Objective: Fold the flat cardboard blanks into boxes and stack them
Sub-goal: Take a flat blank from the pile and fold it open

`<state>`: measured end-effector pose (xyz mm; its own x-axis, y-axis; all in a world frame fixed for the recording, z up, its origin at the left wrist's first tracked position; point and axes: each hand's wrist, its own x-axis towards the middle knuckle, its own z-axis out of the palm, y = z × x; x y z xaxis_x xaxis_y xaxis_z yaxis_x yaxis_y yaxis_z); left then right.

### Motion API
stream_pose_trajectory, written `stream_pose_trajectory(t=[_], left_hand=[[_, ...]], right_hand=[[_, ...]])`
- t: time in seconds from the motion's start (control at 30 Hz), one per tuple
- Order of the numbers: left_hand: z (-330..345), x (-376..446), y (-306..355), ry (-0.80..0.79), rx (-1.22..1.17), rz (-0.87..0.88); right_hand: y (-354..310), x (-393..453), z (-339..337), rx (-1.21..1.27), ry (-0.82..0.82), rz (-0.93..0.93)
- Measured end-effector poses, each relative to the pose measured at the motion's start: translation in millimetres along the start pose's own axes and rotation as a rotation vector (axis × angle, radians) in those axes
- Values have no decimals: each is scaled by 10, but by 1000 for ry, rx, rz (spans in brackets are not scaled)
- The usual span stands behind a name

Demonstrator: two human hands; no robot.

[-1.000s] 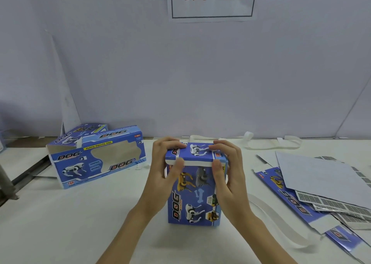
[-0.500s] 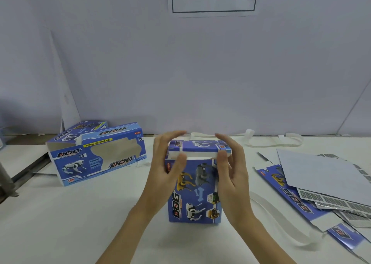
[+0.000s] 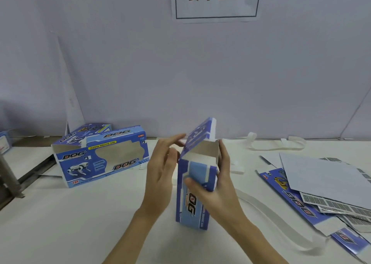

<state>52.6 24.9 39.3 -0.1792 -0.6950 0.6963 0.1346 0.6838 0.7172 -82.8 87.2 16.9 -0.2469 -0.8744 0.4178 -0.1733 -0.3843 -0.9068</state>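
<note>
Broadly, a pale wall fills the upper view, carrying a paper sign with two large characters inside a thin frame. Below it runs a white table. At the right of the table lies a loose pile of flat blanks, blue printed faces and grey undersides overlapping, some showing barcode panels. At the left a finished box lies on its long side, its window facing the camera and its left end open, with another folded box just behind it against the wall. Near the middle, the box in hand stands upright on the table, its top lid flap raised and tilted to the left so the grey inside shows. The right hand grips this box, thumb pressed on the front face and fingers wrapped along the right side up to the open rim. The left hand is beside the box's left side, its fingers straight and slightly spread, fingertips reaching toward the lifted flap; whether they touch it is unclear. White paper strips curl across the table behind and to the right of the box.
</note>
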Motion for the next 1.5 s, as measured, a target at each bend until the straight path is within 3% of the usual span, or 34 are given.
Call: stream_pose_trajectory(t=[0.13,0.27,0.33,0.43,0.6,0.73,0.9,1.13,1.3,1.37,1.43,1.5], left_hand=[[-65,70,-92,-74,3,-239],[-91,32,-232,-247,-107,-529],[-108,-1,-292,-234,-169,-532],[-142,8,-293,-84,-246,-514],[-167,18,-305,-38,-289,-515],[-98,53,-302,106,-264,-440],[-152,109,-315,265,-274,-450],[-233,58,-493,-63,-333,-533],[-187,75,-509,56,-307,-562],[-233,74,-527,123,-419,-592],[-316,71,-566,215,-553,-664],[-387,78,-603,287,-532,-781]], right_hand=[[-3,87,-167,61,-6,39],[22,102,-224,69,-27,96],[39,112,-242,74,14,98],[52,142,-307,157,85,62],[108,182,-339,183,98,109],[146,165,-307,140,-80,198],[127,134,-320,-117,-363,255],[112,198,-369,141,-165,294],[201,164,-234,285,-34,286],[148,213,-126,285,35,249],[34,335,9,292,40,241],[-94,527,223,301,-3,238]])
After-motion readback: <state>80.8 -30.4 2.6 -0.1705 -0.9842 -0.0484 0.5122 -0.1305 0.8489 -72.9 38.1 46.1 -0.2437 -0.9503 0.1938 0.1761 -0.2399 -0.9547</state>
